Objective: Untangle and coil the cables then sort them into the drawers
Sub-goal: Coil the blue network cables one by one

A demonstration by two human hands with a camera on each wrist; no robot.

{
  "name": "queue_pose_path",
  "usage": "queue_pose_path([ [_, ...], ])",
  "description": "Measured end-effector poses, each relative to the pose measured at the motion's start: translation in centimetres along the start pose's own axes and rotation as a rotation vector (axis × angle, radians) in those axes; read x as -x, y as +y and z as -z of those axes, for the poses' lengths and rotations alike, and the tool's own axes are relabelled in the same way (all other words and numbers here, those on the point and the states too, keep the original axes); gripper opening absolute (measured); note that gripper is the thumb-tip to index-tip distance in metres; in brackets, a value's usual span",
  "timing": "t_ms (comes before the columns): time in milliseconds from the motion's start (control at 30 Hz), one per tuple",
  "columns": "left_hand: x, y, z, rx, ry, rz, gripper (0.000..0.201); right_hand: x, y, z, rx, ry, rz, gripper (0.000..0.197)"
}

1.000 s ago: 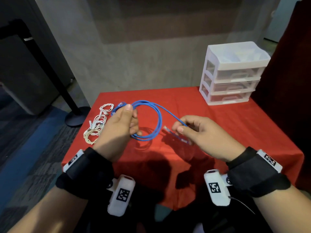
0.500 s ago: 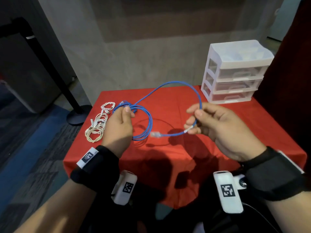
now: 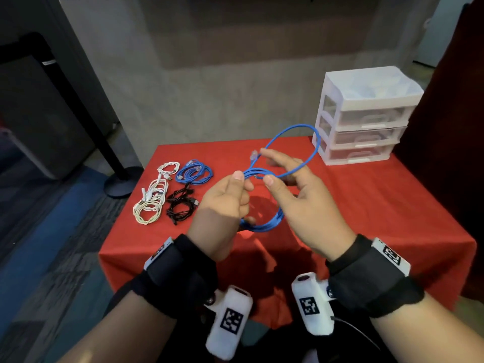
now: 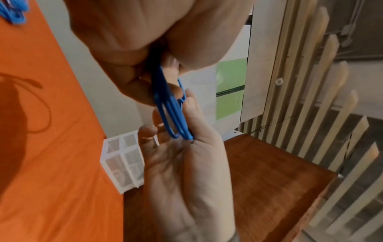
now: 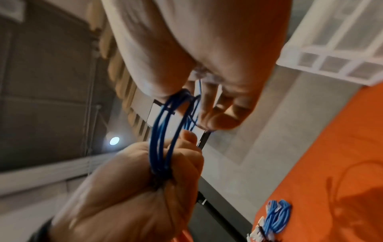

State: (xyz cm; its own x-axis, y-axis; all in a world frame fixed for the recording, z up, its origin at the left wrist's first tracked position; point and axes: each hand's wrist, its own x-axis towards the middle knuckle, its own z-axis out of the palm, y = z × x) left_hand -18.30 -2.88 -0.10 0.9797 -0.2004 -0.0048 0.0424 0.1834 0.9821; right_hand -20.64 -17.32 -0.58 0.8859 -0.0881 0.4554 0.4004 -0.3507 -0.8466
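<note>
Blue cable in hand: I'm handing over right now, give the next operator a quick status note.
Left hand grips the coiled loops of the blue cable. Right hand pinches them too, with the last loop still loose over its fingers.
On the table: white cables, black cables and another blue coil.
Drawers shut.
Left: finish this coil, then put all of them into the drawers.

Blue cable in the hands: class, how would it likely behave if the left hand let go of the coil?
The blue cable looks springy: its free loop arches unsupported, so the coil would probably spring open. It seems light, since the left hand pinches several turns easily.
</note>
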Motion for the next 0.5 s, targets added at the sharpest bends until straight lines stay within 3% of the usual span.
queue_pose_path([
  [100, 0.4, 0.6, -0.2, 0.085, -0.049, 0.061, 0.032, 0.2, -0.4, -0.1, -0.314, -0.114, -0.119, 0.043],
  [200, 0.7, 0.8, -0.3, 0.132, -0.072, 0.108, 0.031, 0.2, -0.5, 0.0, -0.428, -0.132, -0.148, 0.04],
  [300, 0.3, 0.9, -0.1, 0.115, -0.061, 0.088, 0.032, 0.1, -0.1, -0.2, -0.32, -0.082, -0.123, 0.025],
  [367, -0.4, 1.1, 0.4, 0.103, -0.008, 0.066, 0.034, 0.2, 0.7, 0.2, -0.13, -0.097, -0.082, 0.029],
  [500, -3.5, 2.9, 4.2, 0.186, 0.189, 0.049, 0.035, 0.9, 2.3, 2.3, -0.027, -0.409, -0.114, 0.026],
])
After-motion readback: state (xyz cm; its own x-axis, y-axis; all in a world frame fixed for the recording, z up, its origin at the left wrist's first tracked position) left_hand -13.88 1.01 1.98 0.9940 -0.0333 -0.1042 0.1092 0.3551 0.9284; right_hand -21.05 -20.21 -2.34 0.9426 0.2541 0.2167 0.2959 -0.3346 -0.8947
